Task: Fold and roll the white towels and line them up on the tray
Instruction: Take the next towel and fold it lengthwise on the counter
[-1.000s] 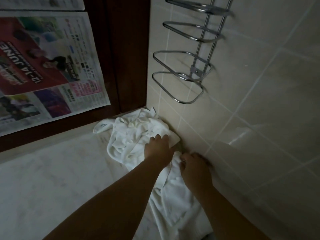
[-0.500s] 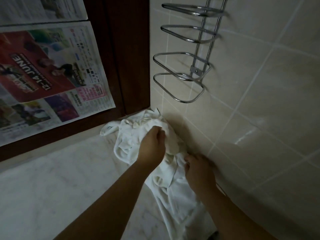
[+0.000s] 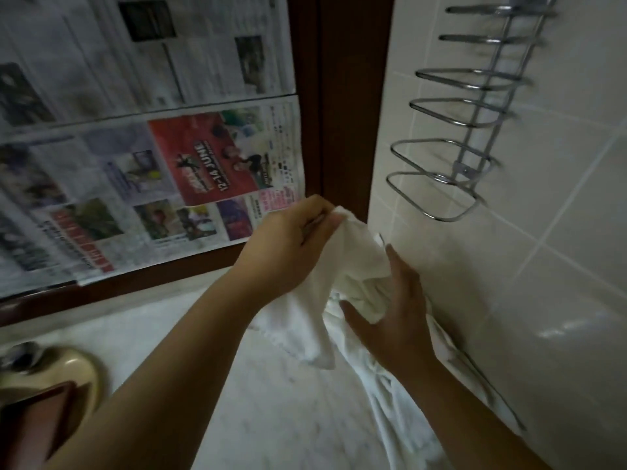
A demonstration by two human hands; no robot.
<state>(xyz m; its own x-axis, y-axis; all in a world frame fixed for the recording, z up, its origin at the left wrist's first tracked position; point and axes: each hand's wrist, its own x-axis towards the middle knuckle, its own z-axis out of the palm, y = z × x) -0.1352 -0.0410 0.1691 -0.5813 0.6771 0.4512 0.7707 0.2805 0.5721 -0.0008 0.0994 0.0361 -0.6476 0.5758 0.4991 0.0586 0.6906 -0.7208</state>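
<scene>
We pinch one crumpled white cloth towel (image 3: 353,262) with our left hand (image 3: 291,245), fingers curled round its top corner, lifted clear of the pale marble countertop (image 3: 169,334). Landmark for everything below: that countertop.

Our right hand (image 3: 390,313) is under and beside the hanging bunch, thumb and fingers spread wide, palm touching the cloth, not closed on it. The towel's lower edge hangs above the countertop, just left of the right wrist.

More white cloth (image 3: 407,401) lies heaped on the countertop along its right edge, against the beige tiled wall (image 3: 509,283). We cannot tell whether it's part of the same towel or a second one; folds merge below the right hand.

Chrome wire rack (image 3: 454,144) is fixed to the tiled wall above the countertop's right side, several looped tiers, bare.

Dark brown wooden frame (image 3: 342,96) rises from the countertop's far edge; printed newspaper sheets (image 3: 152,147) cover the panel left of it, one with a red advert.

At the countertop's near-left corner: rounded beige fixture (image 3: 74,368) with a reddish-brown piece (image 3: 37,422) in front of it, blurred, we can't identify either.

Lighting is dim; rack edges show motion blur.
</scene>
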